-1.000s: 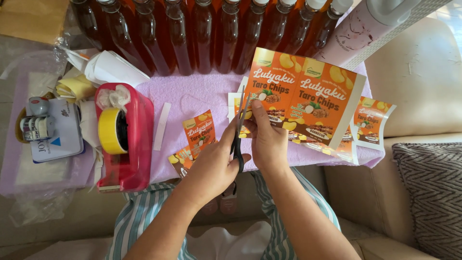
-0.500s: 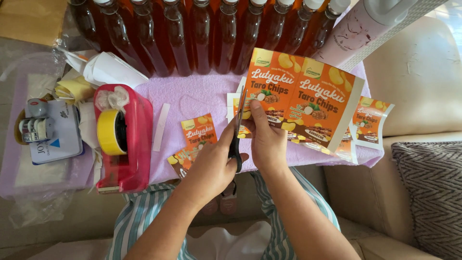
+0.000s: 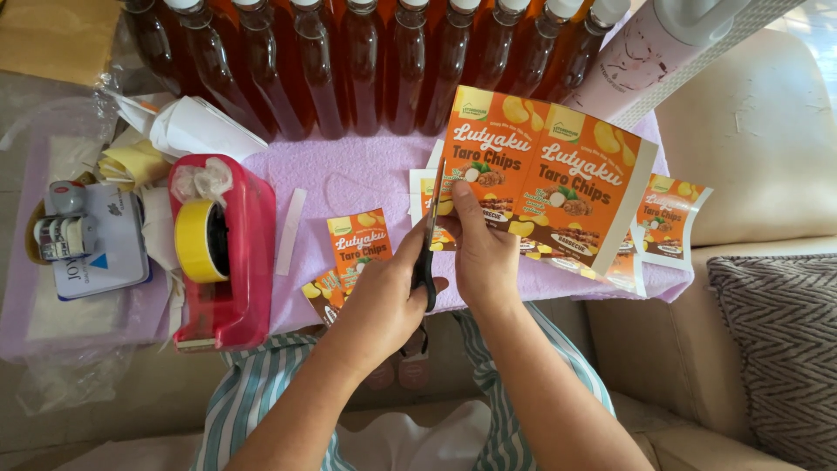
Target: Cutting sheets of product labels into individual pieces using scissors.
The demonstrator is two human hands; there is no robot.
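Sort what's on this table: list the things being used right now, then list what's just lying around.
In use:
- left hand working the scissors
- right hand holding the orange label sheet
- cut labels beside the hands

Lying about:
- red tape dispenser with yellow tape
- row of amber bottles
- date stamp on its pad
- paper scraps

Amber-brown bottles are lining the counter's far edge, over a lilac cloth. An orange label sheet is showing yellow chips and white lettering. A red tape dispenser is carrying a yellow roll. Black scissors; teal-and-white striped trousers.
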